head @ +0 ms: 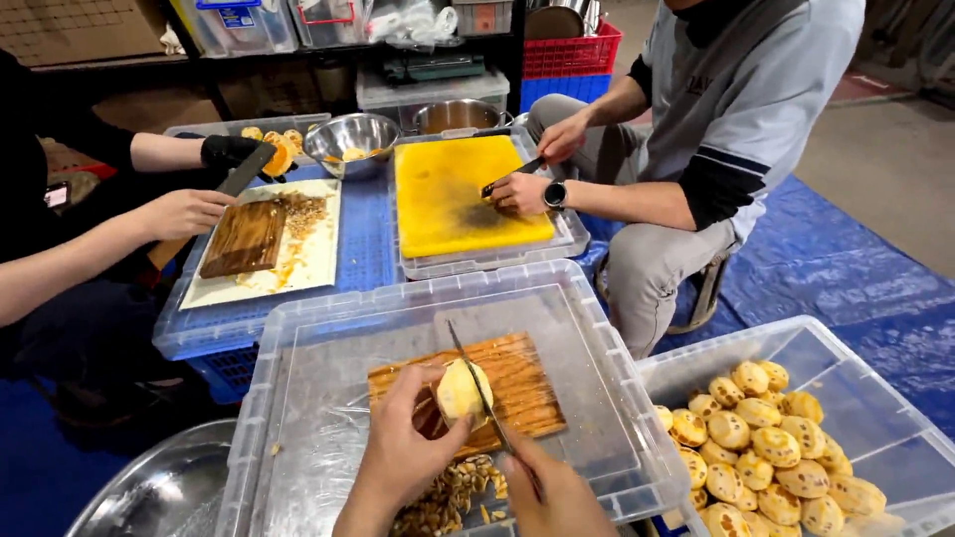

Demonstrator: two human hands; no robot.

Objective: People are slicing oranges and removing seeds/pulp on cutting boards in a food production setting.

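fruit (463,391) pale yellow | small board (517,383) striped brown | big board (463,194) bright yellow | tarp (856,288) blue

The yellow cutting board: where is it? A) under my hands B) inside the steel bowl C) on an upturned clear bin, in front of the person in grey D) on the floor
C: the yellow board lies on a clear bin before the person in grey.

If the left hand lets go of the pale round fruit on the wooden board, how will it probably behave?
The peeled fruit looks rounded, so it may roll on the flat wooden board. Its pale surface seems moist, probably slippery. The left hand steadies it against the knife.
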